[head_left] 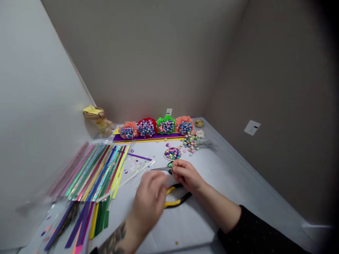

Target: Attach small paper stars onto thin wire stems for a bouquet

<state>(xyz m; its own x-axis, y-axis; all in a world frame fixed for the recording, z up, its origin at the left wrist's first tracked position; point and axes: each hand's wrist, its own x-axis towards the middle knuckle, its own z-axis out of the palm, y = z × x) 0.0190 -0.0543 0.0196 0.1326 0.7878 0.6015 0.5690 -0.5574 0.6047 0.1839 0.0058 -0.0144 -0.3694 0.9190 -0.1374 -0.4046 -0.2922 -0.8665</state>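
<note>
My right hand (186,174) is closed in a pinch above the table. What its fingertips hold is too small to make out; a bit of green shows beside them. Just behind those fingers lies a pair of scissors (161,168), blades pointing left, handles partly hidden. My left hand (149,194) is smeared by motion, with its fingers bent toward the right hand. Beneath and between the hands are the yellow and black handles (173,204) of a tool whose head is hidden. A round dish (172,159) of small colourful folded stars stands beyond the right hand.
Colourful paper strips (95,173) in clear sleeves spread across the left. Along the back, several crepe-paper bunches filled with stars (147,127) sit on purple sheets (159,137). Loose stars and thin wires (208,144) lie at back right. A jar (103,127) stands near the left wall.
</note>
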